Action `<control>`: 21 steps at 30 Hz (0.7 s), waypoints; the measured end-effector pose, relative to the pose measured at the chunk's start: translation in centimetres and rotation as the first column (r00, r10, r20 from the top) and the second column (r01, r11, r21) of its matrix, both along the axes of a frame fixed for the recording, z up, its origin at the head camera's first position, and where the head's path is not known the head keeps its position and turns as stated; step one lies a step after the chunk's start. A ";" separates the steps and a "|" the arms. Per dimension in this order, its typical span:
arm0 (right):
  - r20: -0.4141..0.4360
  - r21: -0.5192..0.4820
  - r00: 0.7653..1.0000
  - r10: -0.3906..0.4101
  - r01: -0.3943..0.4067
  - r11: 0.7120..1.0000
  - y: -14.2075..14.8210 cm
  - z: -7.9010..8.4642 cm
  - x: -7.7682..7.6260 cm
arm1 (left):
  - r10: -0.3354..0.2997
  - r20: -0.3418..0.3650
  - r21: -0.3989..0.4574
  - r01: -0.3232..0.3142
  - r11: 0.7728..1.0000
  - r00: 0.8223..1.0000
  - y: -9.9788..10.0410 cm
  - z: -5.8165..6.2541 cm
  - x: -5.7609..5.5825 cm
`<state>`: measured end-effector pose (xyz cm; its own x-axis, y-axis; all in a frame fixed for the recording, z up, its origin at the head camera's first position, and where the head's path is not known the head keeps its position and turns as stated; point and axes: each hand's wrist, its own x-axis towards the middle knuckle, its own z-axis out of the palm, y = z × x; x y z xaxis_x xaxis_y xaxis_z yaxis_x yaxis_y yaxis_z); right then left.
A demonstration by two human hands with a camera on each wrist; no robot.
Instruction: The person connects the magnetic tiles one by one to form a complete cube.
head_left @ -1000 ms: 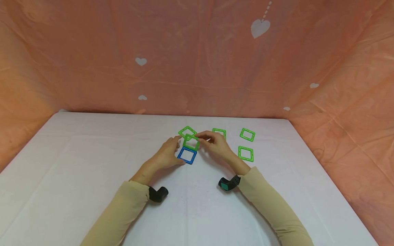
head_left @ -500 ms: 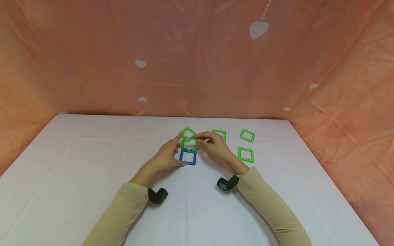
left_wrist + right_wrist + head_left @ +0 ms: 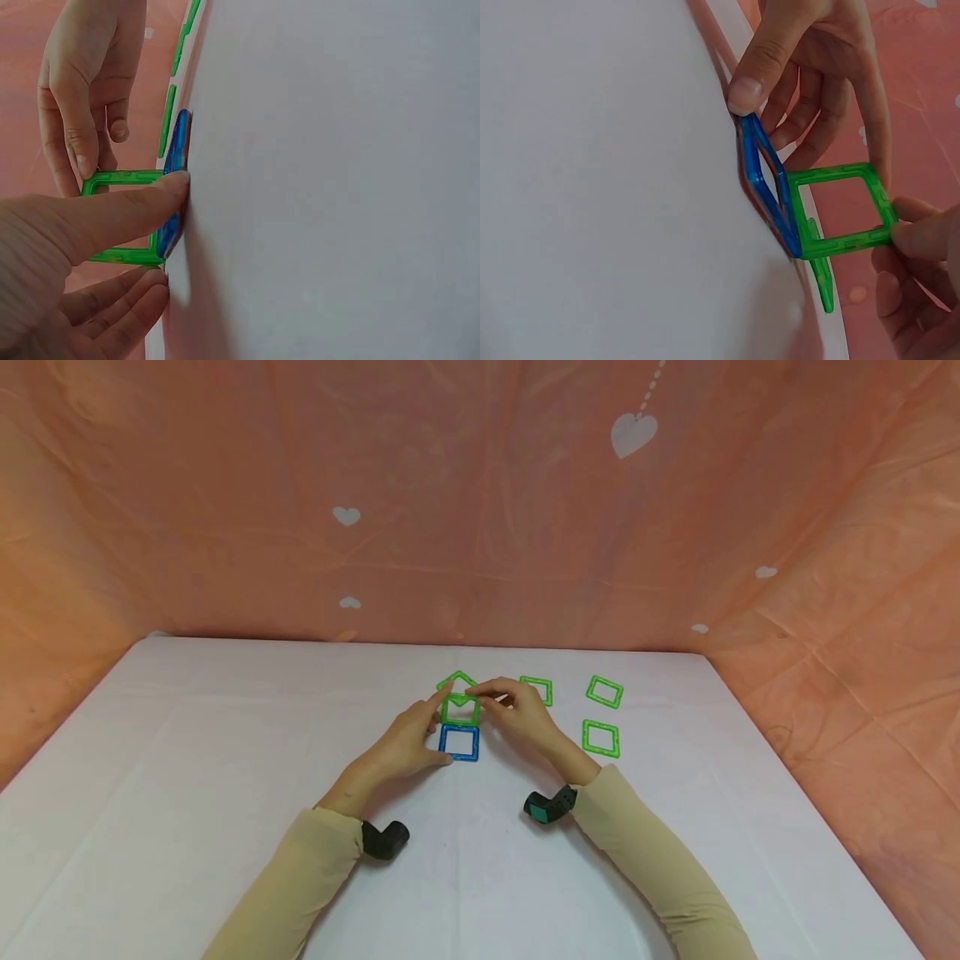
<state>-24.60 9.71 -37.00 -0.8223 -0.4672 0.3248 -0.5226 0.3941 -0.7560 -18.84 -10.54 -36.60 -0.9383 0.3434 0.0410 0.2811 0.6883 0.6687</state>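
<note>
A blue square magnetic tile point(image 3: 476, 744) lies flat on the white table. At its far edge a green square magnetic tile point(image 3: 832, 173) stands upright. My right hand point(image 3: 522, 707) pinches the green tile's upper right corner between thumb and fingers. My left hand point(image 3: 403, 739) spreads along the left side, fingers mostly straight. Its thumb point(image 3: 161, 196) presses on the blue tile's near edge, while the index finger reaches the upright tile's upper left. Another green tile point(image 3: 448, 680) lies turned like a diamond behind, partly hidden by the fingers.
Several more green square tiles lie flat to the right: one point(image 3: 551, 692) just behind the right hand, one point(image 3: 607, 682) farther right, and one point(image 3: 585, 737) nearer. Black wrist cameras point(image 3: 386, 841) sit on both wrists. An orange cloth point(image 3: 480, 527) with white hearts hangs behind.
The blue and green tiles have turned from a slant to square with the table's front. The green tile has come upright, and the left index finger has reached its top. The hands barely moved.
</note>
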 end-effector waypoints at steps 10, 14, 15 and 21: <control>0.028 0.026 1.000 -0.015 0.014 1.000 0.2 -0.3 -0.1 | 0.022 -0.007 0.000 -0.022 1.000 1.000 0.3 -0.3 0.1; 0.045 0.048 0.998 -0.036 0.033 0.998 0.6 -0.2 -0.3 | 0.040 0.003 0.001 -0.040 0.999 0.999 0.5 -0.2 0.2; 0.051 0.051 0.998 -0.046 0.043 0.998 0.7 -0.1 -0.4 | 0.045 0.004 -0.001 -0.045 0.999 0.999 0.5 -0.1 0.1; 0.094 0.118 0.978 -0.186 0.174 0.978 1.8 0.4 -1.1 | 0.050 0.011 -0.015 -0.050 0.999 0.999 0.7 -0.1 0.0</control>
<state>-25.73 11.48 -36.60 -0.9227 -0.3362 0.1888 -0.3565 0.5572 -0.7500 -18.82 -9.87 -36.73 -0.9546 0.2968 0.0251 0.2384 0.7110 0.6616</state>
